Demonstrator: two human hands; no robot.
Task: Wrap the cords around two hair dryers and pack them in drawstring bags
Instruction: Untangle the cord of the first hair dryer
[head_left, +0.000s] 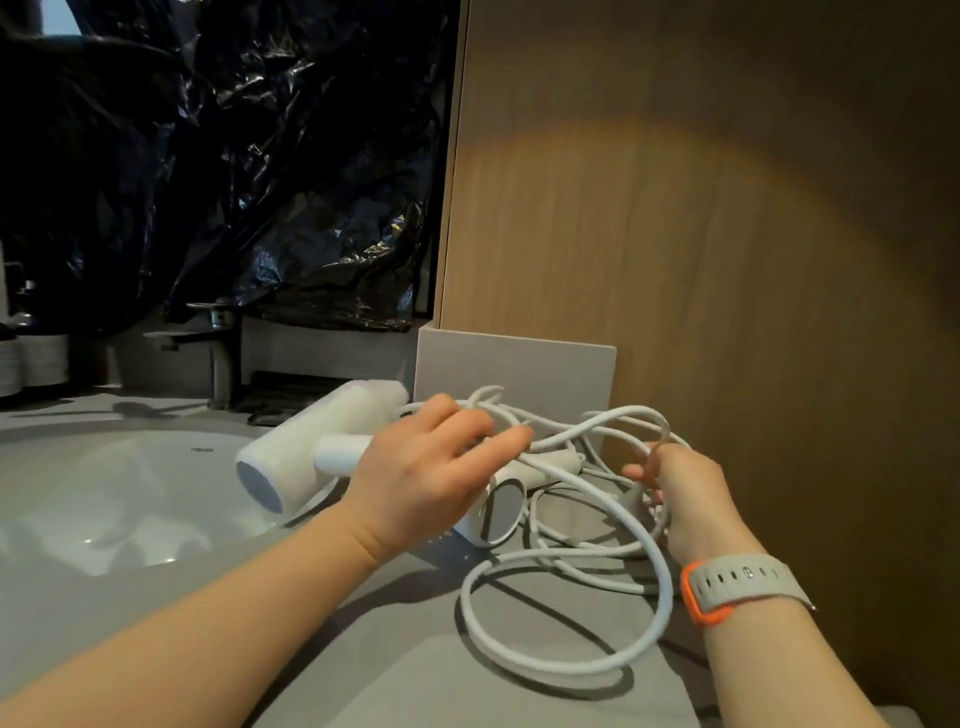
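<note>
Nearest on the grey counter (395, 686) lie tangled white cords (571, 669), a strand hooked in the curled grip of the blurred right hand (685, 493), the left hand (421, 478) resting loose-fingered on them and half hiding the near hair dryer (501, 512), with the far hair dryer (311, 441) beyond beside the sink (104, 509) and tap (221, 364).

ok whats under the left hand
A white cylindrical hair dryer, grey end face showing, on the grey counter. The left hand covers most of its body and some tangled white cord.
</note>
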